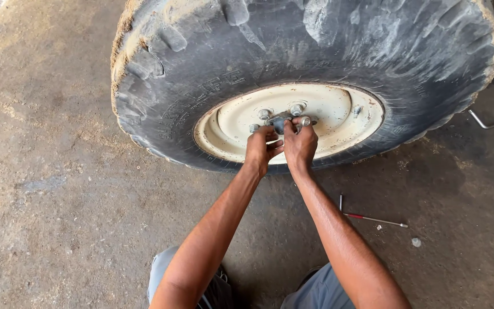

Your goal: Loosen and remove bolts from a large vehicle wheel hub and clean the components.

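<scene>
A large muddy tractor tyre (201, 51) with a cream steel rim (338, 117) stands upright before me on the ground. Bolts and nuts ring the dark hub (279, 120) at the rim's centre. My left hand (261, 147) presses its fingers against the lower left of the hub, near a nut (254, 127). My right hand (300, 143) pinches a shiny nut (305, 121) at the hub's lower right. The two hands touch each other below the hub.
On the concrete floor to my right lies a thin metal rod with a red band (373, 219). A bent metal bar (490, 121) pokes out at the right, behind the tyre. My knees in grey trousers (315, 292) show at the bottom.
</scene>
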